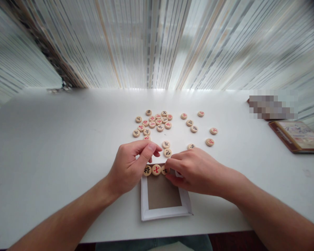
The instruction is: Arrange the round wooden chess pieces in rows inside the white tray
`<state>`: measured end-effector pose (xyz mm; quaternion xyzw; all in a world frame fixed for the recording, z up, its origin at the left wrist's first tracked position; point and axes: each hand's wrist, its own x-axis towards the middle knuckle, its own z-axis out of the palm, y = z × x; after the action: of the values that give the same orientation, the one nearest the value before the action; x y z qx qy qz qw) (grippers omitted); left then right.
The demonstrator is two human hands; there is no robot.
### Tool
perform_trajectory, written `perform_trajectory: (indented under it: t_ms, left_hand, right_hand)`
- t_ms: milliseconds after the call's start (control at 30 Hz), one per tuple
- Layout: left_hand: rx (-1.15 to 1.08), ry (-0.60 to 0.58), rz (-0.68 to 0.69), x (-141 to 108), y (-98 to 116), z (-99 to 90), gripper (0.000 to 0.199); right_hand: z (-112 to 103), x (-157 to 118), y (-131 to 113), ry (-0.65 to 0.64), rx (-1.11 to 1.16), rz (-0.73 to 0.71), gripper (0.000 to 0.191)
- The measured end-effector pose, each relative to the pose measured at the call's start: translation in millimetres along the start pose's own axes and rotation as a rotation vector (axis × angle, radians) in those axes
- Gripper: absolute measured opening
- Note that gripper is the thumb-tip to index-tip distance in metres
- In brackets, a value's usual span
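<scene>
A shallow white cardboard box (144, 198) with a grey-brown bottom lies near the table's front edge. Along its far side sit round wooden Chinese chess pieces: one with a black character (147, 170), one with a red character (156, 169), and another black-marked piece (164, 170) at the right. My right hand (196, 170) pinches this last piece between thumb and fingers, partly covering it. Above the box's far left corner hovers my left hand (132, 164), its fingers curled and thumb against the index finger, with nothing visible in them. Just beyond the hands lie two black-marked pieces (167, 152).
Several more chess pieces (158, 121) cluster farther back, with others (194, 129) scattered to the right. A brown-edged book or flat box (298, 136) lies at the right, below a pixelated object (272, 106). Striped curtains (136, 45) hang behind the white table (54, 150).
</scene>
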<state>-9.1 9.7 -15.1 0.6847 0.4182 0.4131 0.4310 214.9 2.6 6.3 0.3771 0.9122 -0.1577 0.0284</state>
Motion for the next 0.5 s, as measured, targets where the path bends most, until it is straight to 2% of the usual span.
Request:
perform_trajectory:
  t_ms: [267, 500]
  left_hand:
    - [0.002, 0.001, 0.014, 2, 3, 0.4, 0.033]
    - [0.023, 0.021, 0.006, 2, 5, -1.4, 0.033]
  right_hand:
    - [-1, -3, 2, 0.070, -0.002, -0.043, 0.015]
    - [2, -5, 13, 0.386, 0.115, -0.183, 0.024]
